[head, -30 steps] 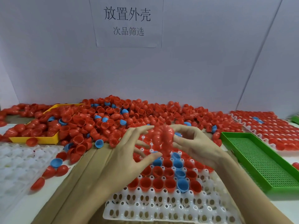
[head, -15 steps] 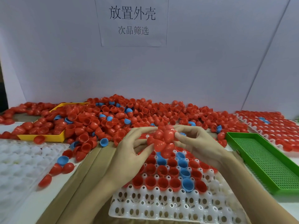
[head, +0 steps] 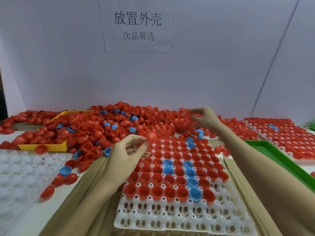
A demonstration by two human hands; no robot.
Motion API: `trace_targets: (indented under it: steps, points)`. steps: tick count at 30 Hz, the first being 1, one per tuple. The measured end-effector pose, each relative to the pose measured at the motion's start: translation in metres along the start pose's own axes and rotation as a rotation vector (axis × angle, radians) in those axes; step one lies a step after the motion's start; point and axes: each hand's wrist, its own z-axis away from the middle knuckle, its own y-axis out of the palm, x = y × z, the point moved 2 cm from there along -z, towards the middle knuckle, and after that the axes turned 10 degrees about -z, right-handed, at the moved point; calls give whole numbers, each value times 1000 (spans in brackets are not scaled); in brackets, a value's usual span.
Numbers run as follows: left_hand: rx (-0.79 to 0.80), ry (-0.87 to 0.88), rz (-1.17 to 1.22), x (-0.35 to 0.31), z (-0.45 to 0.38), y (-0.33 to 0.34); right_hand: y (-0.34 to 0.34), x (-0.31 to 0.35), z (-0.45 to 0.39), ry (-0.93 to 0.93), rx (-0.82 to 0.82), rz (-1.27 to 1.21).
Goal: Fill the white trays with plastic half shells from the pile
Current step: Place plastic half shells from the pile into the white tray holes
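1. A red half shell [head: 151, 137] is pinched at the fingertips of the left hand [head: 127, 155], dome up, over the far left corner of the central white tray [head: 184, 217].
2. The right hand [head: 205, 119] is held beyond the far edge of that tray, over the pile [head: 119, 123]; its fingers are curled and blurred, and whether a shell is grasped cannot be told.
3. The central white tray is filled over most of its far rows with red shells set open side up, and a few blue shells [head: 195, 194] are mixed in; the nearest rows of cups are unfilled.
4. The pile of red and blue half shells is spread behind the tray, along the foot of the pale wall.
5. A yellow tray [head: 51, 147] is seen left of the central tray, partly buried under the pile.
6. A second white tray [head: 22, 171] is placed nearer on the left, with loose red shells and one blue shell lying between it and the central tray.
7. A green tray [head: 276, 155] is set just right of the central tray, and further right a filled white tray [head: 289, 133] of mostly red shells is seen.
8. A paper sign [head: 137, 25] with printed characters is fixed on the wall above the pile.
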Motion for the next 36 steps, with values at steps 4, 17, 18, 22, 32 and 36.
trace_targets:
  steps: [4,17,18,22,32,36]
  points:
    - [20,-21,-14,3,-1,-1,9,-9,18,-23,18,77]
    - [242,-136,149,-8,8,5,41,77,153,-385,440,-287]
    - [289,-154,174,-9,9,6,45,77,159,-408,440,-270]
    - [416,-206,185,-13,14,11,56,66,169,-399,379,-279]
    - [356,-130,148,-27,19,17,43,44,165,-268,401,-278]
    - [363,-193,214,-23,20,19,43,49,170,-277,452,-274]
